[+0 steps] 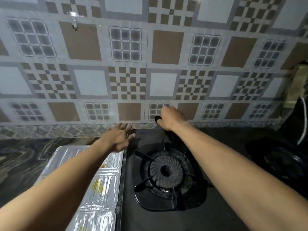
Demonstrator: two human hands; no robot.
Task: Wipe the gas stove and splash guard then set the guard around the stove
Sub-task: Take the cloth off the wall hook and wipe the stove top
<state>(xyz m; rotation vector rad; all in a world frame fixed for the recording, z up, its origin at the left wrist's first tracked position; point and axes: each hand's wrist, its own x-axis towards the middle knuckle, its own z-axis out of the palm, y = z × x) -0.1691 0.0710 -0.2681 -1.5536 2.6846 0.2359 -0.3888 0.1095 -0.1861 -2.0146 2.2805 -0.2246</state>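
Guard [100, 179] flat left of stove [166, 177] | tiled wall [126, 84] behind

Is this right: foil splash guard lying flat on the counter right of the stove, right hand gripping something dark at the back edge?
Wrong side. The head view shows the foil splash guard lying flat on the counter left of the stove, under the left forearm. The rest holds: the right hand grips something dark at the back edge.

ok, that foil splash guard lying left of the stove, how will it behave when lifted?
The splash guard looks like thin embossed foil, so probably very light and prone to flexing or creasing. It seems to have panel folds, so may hinge and flop. Yellow stains hint at grease, possibly slippery.
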